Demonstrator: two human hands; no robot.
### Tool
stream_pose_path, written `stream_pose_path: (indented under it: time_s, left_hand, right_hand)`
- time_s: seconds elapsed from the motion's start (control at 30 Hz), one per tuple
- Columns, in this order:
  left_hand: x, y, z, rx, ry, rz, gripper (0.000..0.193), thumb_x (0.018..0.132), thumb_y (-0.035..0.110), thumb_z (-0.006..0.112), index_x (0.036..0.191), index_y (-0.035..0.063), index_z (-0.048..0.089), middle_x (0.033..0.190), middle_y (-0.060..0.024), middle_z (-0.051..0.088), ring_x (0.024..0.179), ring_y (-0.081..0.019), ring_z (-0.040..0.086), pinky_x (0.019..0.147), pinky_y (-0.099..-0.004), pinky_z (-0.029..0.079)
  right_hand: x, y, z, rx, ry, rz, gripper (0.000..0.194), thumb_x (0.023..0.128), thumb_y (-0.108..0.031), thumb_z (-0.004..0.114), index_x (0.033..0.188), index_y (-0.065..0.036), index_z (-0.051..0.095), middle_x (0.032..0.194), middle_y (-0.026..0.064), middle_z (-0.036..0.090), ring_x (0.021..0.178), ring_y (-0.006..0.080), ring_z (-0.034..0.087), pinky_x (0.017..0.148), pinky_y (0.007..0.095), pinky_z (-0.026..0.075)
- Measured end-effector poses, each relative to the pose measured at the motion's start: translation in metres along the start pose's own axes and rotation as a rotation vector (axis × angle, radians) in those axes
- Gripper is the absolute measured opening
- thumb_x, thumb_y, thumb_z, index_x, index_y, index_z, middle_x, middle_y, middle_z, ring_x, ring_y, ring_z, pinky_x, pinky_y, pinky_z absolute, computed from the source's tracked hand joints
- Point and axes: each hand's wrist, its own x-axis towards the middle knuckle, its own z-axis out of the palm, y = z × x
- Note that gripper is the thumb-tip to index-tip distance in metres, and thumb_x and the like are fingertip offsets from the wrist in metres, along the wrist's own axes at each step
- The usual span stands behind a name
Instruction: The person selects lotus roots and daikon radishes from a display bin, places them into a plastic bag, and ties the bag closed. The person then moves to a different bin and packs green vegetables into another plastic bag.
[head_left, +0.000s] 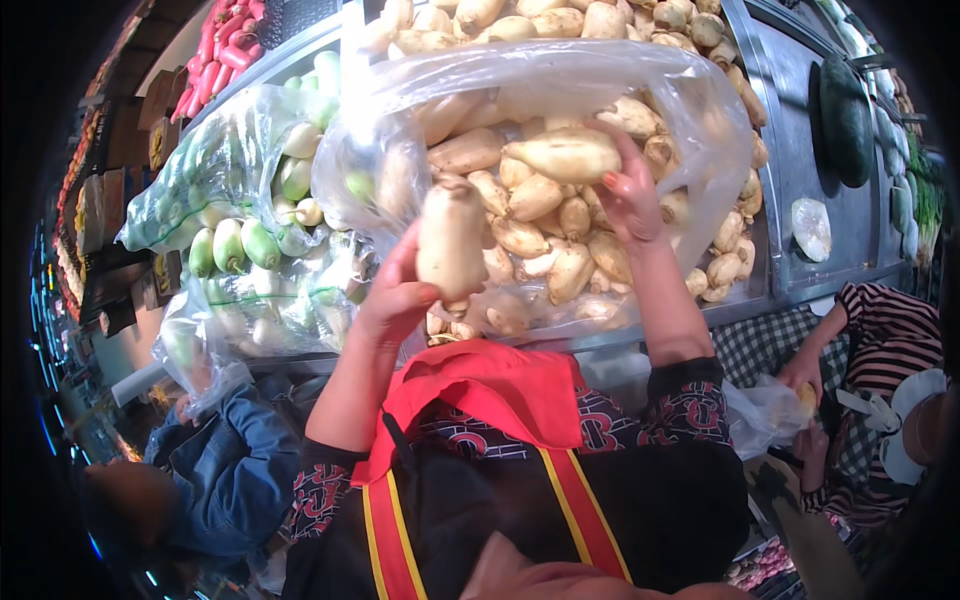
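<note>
My left hand (397, 283) grips a thick pale lotus root segment (450, 244), held upright on the left side of a large clear plastic bag. In my right hand (634, 187) is a longer lotus root segment (566, 154), lying nearly level with its pointed end to the left. Both are raised over the wide mouth of the plastic bag (697, 90). Under my hands, the bag holds a pile of lotus root segments (536, 196), some with brown specks.
Bagged green-and-white radishes (244, 244) lie on the left. More lotus roots (540, 22) are heaped behind the bag, with red radishes (225, 56) at the far left. A winter melon (846, 120) sits on a metal counter (795, 165). People stand close on both sides.
</note>
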Motion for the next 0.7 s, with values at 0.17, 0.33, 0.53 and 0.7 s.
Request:
stream_pose_path:
  time_s: [0.17, 0.33, 0.53, 0.7]
  left_hand:
    - [-0.008, 0.031, 0.024, 0.05, 0.017, 0.127, 0.112, 0.06, 0.043, 0.086, 0.145, -0.0065, 0.032, 0.126, -0.0215, 0.055, 0.093, -0.0287, 0.065, 0.074, -0.0353, 0.055]
    - [0.006, 0.054, 0.047, 0.025, -0.084, 0.222, 0.106, 0.063, 0.044, 0.086, 0.14, -0.0088, 0.037, 0.124, -0.0241, 0.058, 0.1, -0.0364, 0.067, 0.084, -0.0419, 0.058]
    - [0.008, 0.046, 0.065, 0.055, -0.07, 0.242, 0.11, 0.061, 0.049, 0.086, 0.14, -0.0081, 0.036, 0.124, -0.0256, 0.057, 0.095, -0.0335, 0.067, 0.08, -0.0373, 0.056]
    - [0.001, 0.039, 0.072, 0.096, -0.053, 0.233, 0.11, 0.062, 0.043, 0.089, 0.142, -0.0077, 0.034, 0.128, -0.0262, 0.056, 0.096, -0.032, 0.066, 0.08, -0.0367, 0.056]
  right_hand:
    - [-0.036, -0.039, 0.011, 0.47, -0.096, 0.074, 0.066, 0.092, -0.037, 0.065, 0.142, 0.0, 0.044, 0.125, 0.0212, 0.063, 0.099, 0.0313, 0.069, 0.081, 0.0356, 0.058]
    - [-0.042, -0.062, 0.006, 0.563, 0.129, 0.186, 0.066, 0.098, -0.055, 0.046, 0.136, -0.002, 0.05, 0.116, 0.0299, 0.064, 0.074, 0.0222, 0.068, 0.057, 0.0268, 0.053]
    - [-0.061, -0.086, -0.001, 0.642, 0.169, 0.124, 0.061, 0.097, -0.051, 0.051, 0.135, -0.004, 0.05, 0.115, 0.0268, 0.064, 0.081, 0.0222, 0.067, 0.06, 0.0265, 0.052]
    - [-0.074, -0.093, -0.005, -0.1, 0.374, -0.591, 0.068, 0.08, -0.014, 0.075, 0.138, -0.007, 0.039, 0.127, 0.0167, 0.056, 0.111, 0.0209, 0.059, 0.089, 0.0316, 0.051]
